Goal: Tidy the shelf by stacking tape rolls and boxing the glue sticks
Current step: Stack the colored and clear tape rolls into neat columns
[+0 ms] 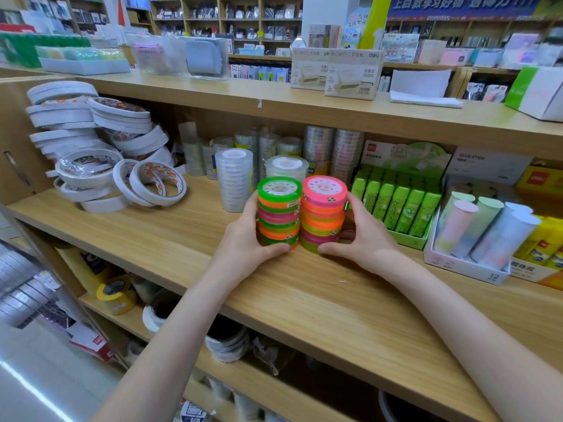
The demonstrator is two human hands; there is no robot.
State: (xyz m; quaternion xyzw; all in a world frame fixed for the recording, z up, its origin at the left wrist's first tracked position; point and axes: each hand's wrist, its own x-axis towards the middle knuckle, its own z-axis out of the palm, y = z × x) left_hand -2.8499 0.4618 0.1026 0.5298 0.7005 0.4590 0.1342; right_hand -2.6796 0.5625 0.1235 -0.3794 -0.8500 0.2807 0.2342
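Two stacks of neon tape rolls stand side by side and touching on the wooden shelf board (304, 300): the green-topped stack (278, 213) and the pink-topped stack (323, 216), each banded in orange, pink, green and yellow. The left hand (246, 236) grips the outer side of the green-topped stack, thumb curled across its lowest front rolls. The right hand (364, 234) grips the outer side of the pink-topped stack the same way, thumb along its base, fingers wrapped behind. Just behind the two stacks stand clear tape stacks (234, 178). Left of the green-topped stack, well apart, lies a loose heap of white double-sided tape rolls (100, 153), some tilted on edge. Right of the pink-topped stack, just beyond the right hand, a green display box (409, 240) holds upright green glue sticks (399, 205); further right a white box (463, 266) holds pastel tubes (484, 226)
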